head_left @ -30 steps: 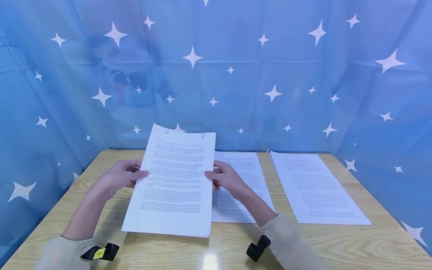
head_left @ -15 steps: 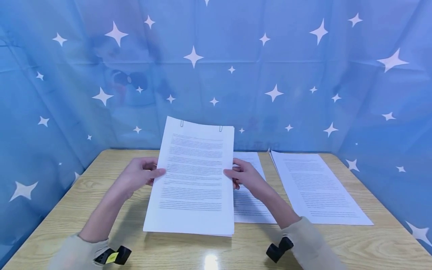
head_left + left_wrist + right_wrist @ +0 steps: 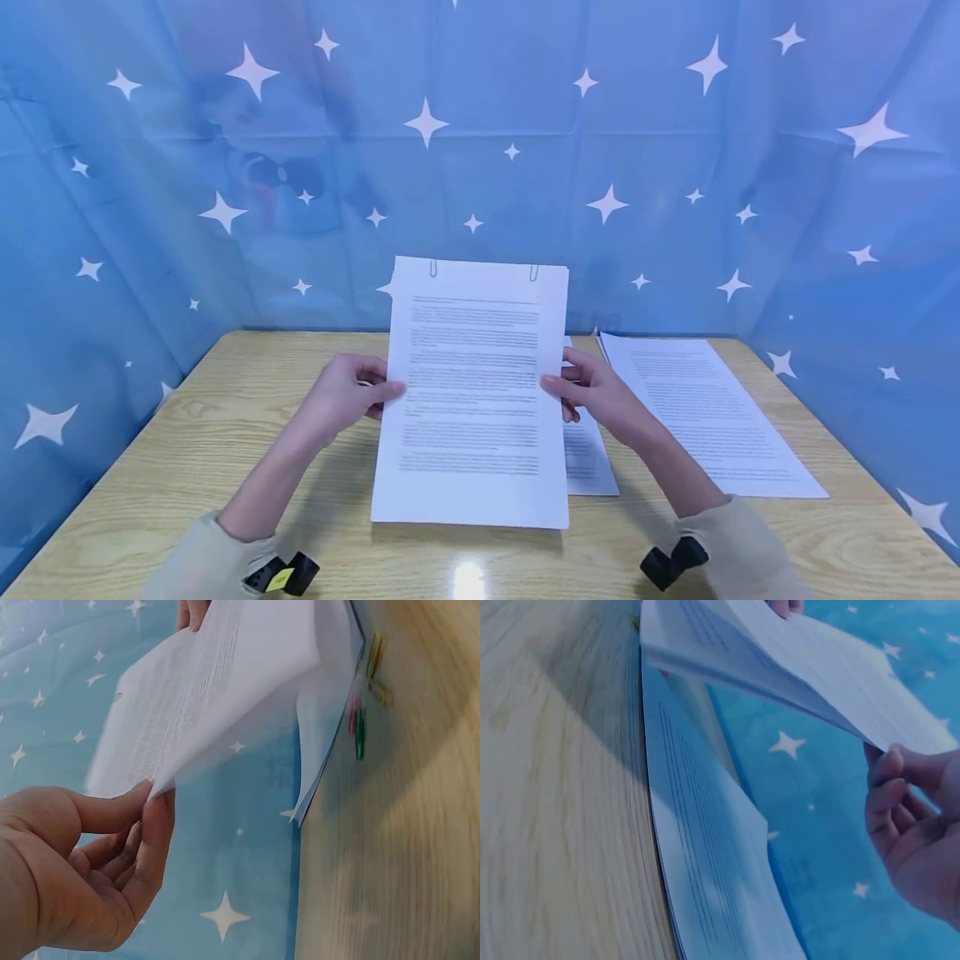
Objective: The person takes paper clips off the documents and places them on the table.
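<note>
A stack of printed sheets [image 3: 471, 392] is held up off the table, facing the head camera and nearly upright. Two paper clips sit on its top edge, a left clip [image 3: 432, 267] and a right clip [image 3: 533, 272]. My left hand [image 3: 351, 395] pinches the left side with the thumb on the front. On the opposite side my right hand [image 3: 604, 395] pinches the edge likewise. In the left wrist view, loose colored paper clips lie on the table behind the stack: a yellow clip [image 3: 373, 656], a green clip [image 3: 360, 733] and a pink clip [image 3: 353, 712].
A second set of printed pages [image 3: 592, 454] lies on the wooden table [image 3: 225, 433], partly covered by the held stack. Farther right lies another printed pile [image 3: 712, 417]. A blue curtain [image 3: 480, 167] with white stars surrounds the table's back and sides.
Both hands have carried the clipped stack rightward and slightly up, and it has straightened from a tilt. It now covers more of the middle pages. The right pile stays put.
</note>
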Demonstrator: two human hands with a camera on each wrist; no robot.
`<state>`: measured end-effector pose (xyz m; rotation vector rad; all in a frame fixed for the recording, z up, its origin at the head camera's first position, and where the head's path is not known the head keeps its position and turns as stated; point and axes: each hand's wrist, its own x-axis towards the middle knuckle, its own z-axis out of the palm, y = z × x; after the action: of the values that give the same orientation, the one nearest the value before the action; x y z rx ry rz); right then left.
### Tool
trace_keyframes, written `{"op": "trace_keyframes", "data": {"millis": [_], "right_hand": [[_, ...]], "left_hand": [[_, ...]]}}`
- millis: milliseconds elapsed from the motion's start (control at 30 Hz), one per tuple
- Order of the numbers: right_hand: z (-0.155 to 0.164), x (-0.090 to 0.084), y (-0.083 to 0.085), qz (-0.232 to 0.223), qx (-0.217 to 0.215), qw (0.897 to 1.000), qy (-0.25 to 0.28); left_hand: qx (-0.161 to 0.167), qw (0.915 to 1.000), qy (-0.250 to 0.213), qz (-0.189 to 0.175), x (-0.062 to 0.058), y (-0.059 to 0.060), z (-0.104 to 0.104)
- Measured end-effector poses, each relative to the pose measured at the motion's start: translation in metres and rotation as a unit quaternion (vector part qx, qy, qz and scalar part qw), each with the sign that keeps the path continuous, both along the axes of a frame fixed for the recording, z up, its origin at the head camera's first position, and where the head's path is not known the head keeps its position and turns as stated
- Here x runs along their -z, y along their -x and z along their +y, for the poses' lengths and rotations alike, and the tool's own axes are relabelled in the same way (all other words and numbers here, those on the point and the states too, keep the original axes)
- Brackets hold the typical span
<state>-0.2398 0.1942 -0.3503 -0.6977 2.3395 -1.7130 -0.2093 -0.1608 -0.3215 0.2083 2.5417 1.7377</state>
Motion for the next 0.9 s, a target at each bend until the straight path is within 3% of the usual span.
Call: {"op": "trace_keyframes", "data": {"millis": [167,433,900], "right_hand": [[0.016,0.0,-0.002,0.024,-0.005,1.0,0.001],[0.039,-0.005,-0.002,0.037,-0.018,0.999,0.007],[0.055,-0.014,-0.001,0.053,-0.054,0.997,-0.001]], "left_hand": [[-0.006,0.9999,0.011,-0.007,0.002,0.0,0.014],[0.002,0.9998,-0.02,0.009,0.005,0.001,0.033],[0.021,0.9986,-0.048,0.013,0.009,-0.001,0.045]]}}
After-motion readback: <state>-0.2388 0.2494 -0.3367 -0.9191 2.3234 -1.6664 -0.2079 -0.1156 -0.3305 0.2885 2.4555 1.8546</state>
